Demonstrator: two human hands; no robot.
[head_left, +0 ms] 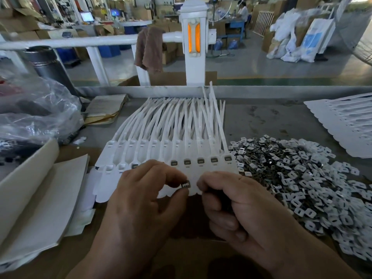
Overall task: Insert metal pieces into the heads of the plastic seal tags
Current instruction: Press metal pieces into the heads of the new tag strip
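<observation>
Your left hand [141, 198] pinches one toothed metal piece [185, 185] between thumb and forefinger, holding it just above the near edge of the front strip of white seal tags [217, 172]. Your right hand [241, 202] sits just beside it at 3 o'clock, its fingers curled tight round a dark object [223, 200] that is too hidden to name.

On the front strip, five tag heads [200, 161] at 1 o'clock of your left hand already carry metal. A sixth filled head peeks out at 11 o'clock of your knuckles, and two empty heads lie beyond it at the left end. Any heads between these are covered by your hand. The tags' tails fan away toward 12 o'clock, over a second strip lying under the first.

One heap of loose metal pieces [302, 178], mixed with small white squares, spreads at 3 o'clock, too many to count. One stack of further tag strips [342, 125] lies at 2 o'clock, and one clear plastic bag [40, 117] at 10 o'clock.
</observation>
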